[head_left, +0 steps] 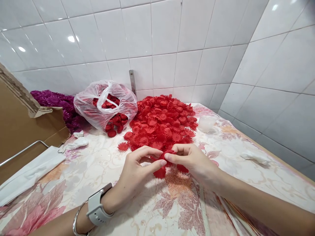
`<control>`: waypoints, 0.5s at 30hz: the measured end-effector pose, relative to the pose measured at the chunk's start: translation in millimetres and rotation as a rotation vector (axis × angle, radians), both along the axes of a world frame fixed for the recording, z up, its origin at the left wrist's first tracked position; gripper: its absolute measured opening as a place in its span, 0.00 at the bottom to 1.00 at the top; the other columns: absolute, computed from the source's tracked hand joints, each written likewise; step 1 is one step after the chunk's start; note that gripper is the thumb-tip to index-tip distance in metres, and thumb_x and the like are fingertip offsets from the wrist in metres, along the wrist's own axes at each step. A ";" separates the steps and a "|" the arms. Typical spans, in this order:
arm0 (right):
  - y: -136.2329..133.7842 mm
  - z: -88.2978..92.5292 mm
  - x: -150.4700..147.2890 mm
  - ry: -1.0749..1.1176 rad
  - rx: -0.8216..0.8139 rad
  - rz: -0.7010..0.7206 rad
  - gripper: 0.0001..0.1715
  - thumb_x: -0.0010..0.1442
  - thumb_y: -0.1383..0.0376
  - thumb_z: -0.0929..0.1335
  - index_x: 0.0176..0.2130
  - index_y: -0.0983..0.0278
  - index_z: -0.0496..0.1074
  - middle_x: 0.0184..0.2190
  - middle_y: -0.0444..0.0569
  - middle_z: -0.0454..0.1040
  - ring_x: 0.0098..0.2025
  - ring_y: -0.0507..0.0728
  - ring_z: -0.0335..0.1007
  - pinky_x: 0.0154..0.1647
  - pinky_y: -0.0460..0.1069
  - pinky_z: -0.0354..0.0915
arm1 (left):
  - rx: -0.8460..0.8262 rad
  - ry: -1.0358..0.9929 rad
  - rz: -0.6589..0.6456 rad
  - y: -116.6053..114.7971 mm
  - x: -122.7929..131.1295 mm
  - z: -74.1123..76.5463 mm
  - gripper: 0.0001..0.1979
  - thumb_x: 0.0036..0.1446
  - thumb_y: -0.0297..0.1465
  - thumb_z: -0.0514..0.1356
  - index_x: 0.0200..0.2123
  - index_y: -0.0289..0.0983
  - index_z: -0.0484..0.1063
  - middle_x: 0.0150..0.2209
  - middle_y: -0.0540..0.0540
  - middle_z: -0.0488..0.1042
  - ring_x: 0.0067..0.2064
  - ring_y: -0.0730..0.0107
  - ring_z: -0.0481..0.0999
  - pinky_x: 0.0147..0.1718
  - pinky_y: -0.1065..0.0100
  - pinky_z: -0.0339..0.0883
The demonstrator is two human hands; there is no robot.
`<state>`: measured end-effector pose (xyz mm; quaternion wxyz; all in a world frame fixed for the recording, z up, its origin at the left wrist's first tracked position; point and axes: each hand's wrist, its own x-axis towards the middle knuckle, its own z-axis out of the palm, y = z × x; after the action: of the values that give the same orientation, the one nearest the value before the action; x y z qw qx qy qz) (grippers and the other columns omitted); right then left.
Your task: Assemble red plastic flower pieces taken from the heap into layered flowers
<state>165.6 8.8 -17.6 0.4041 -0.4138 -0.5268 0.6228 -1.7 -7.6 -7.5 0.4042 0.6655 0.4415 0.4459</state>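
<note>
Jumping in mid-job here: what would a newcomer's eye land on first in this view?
The big heap of red flowers on the table, against the tiled wall. Just in front of it, the left hand and right hand pinch one red flower between them. Left of the heap sit a knotted plastic bag of more and a purple pile.
</note>
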 end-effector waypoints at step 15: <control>-0.1 4.1 -0.8 0.062 0.041 0.093 0.06 0.49 0.65 0.69 0.29 0.66 0.73 0.24 0.44 0.70 0.25 0.49 0.63 0.28 0.45 0.58 | -0.116 -0.047 0.020 10.1 -5.9 -1.0 0.07 0.49 0.32 0.62 0.31 0.38 0.78 0.32 0.47 0.79 0.35 0.65 0.76 0.35 0.68 0.68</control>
<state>164.8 8.7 -13.5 0.3992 -0.3610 -0.5455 0.6424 -7.6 2.5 -8.6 0.4478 0.6259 0.4637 0.4389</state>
